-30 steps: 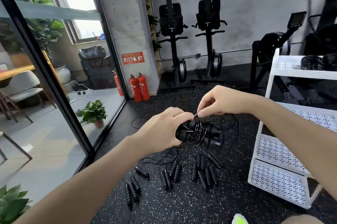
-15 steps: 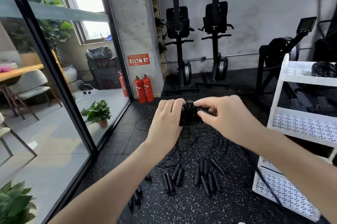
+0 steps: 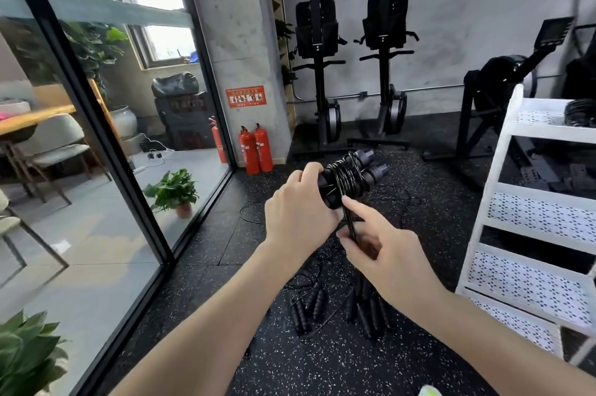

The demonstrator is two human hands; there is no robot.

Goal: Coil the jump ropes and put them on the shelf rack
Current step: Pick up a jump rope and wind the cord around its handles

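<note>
My left hand (image 3: 298,211) grips the two black handles of a jump rope (image 3: 350,174), whose thin cord is wound round them in several turns. My right hand (image 3: 380,247), just below the bundle, pinches the loose end of the cord, index finger stretched up to the windings. Several more black jump ropes (image 3: 338,305) lie tangled on the speckled floor beneath my hands. The white shelf rack (image 3: 529,253) stands at the right, with coiled black ropes (image 3: 580,112) on its top shelf.
A glass wall with a black frame (image 3: 106,144) runs along the left, potted plants (image 3: 172,191) behind it. Red fire extinguishers (image 3: 256,149) stand by a concrete pillar. Black exercise machines (image 3: 351,73) line the back wall. Another plant (image 3: 25,353) shows at bottom left.
My right hand has dropped from above and beside the bundle to below it, drawing the cord end down. The bundle has been raised and turned, its handle ends pointing up and right.
</note>
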